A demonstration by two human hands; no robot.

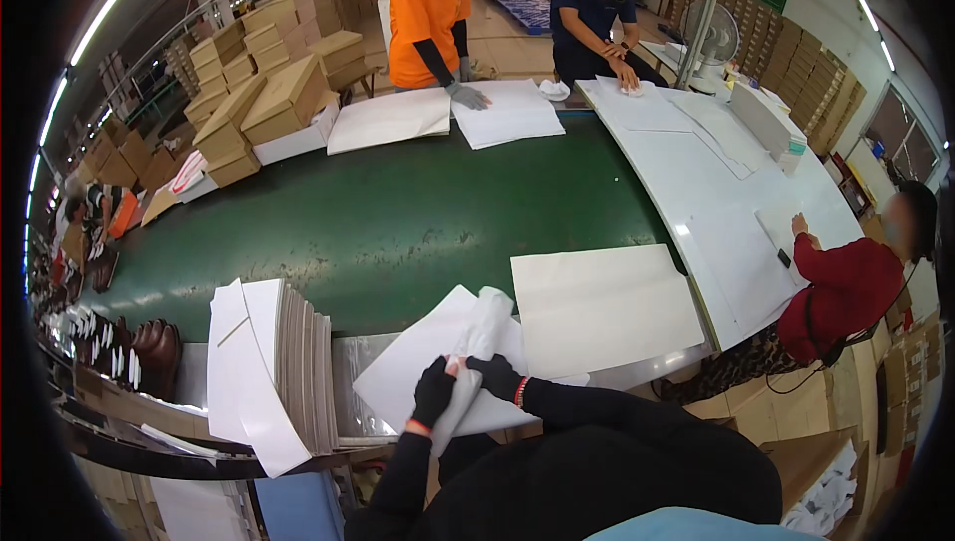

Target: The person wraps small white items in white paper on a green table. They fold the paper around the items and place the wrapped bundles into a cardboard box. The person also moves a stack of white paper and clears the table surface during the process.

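A long bundle of crumpled white tissue paper (484, 322) slants up and away in front of me; whether anything is wrapped inside is hidden. My left hand (433, 394), in a black fingerless glove, is closed round its near part. Against its other side, my right hand (497, 378), gloved the same way, has its fingers curled onto the paper. Beneath both hands lie white sheets (394, 378) at the near edge of the green conveyor belt (428, 213). To their right is a large cream sheet (609, 308) lying flat.
A tall stack of white boards (316, 382) stands left, brown shoes (157, 350) beyond it. Cardboard boxes (284, 103) line the far left. Across the belt are a person in orange (423, 29) and one in dark blue (587, 29); one in red (846, 287) sits at the white table (652, 183).
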